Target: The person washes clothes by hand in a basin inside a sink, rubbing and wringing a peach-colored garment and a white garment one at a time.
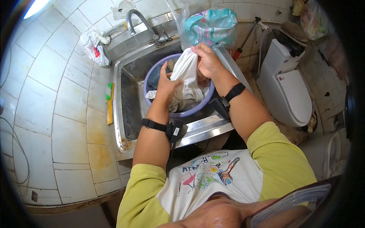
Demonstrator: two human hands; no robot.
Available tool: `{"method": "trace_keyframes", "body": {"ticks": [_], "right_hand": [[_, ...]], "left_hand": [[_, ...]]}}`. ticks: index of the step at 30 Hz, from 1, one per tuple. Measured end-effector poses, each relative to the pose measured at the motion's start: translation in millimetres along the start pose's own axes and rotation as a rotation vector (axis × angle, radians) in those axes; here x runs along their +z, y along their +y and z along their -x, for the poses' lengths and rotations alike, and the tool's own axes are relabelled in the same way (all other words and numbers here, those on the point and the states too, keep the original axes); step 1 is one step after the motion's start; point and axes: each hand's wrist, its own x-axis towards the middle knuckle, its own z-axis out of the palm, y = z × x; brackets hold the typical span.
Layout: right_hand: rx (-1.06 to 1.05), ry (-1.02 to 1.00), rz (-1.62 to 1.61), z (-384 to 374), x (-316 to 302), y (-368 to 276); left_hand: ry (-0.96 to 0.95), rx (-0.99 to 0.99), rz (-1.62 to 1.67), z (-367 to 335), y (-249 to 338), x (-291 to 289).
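My right hand [208, 62] pinches the upper end of a white cloth [186, 70] and lifts it above a purple basin [184, 113]. The cloth's lower part hangs down into the basin. On the cloth's left side is my left hand [168, 81], its thumb and forefinger spread apart; whether it touches the cloth I cannot tell. Dark blue cloth [153, 78] and greyish-brown cloth [178, 105] lie in the basin, partly hidden by my hands. A black band with a small device is strapped round each forearm.
The basin stands in a metal sink [131, 110] below a curved faucet [142, 24]. A yellow-and-green brush [110, 104] leans at the sink's left rim. A white plastic bag [95, 47] hangs at back left, a turquoise bag [211, 26] sits behind, and a toilet [291, 91] stands right.
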Motion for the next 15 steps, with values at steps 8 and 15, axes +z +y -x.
{"method": "trace_keyframes", "body": {"ticks": [8, 15], "right_hand": [[-0.044, 0.038, -0.226, -1.4, 1.9, -10.0], [0.038, 0.090, 0.090, -3.3, -5.6, 1.4]], "left_hand": [[-0.254, -0.259, -0.145, -12.0, -27.2, -7.2], [-0.232, 0.022, 0.323, -5.1, -11.0, 9.6]]}}
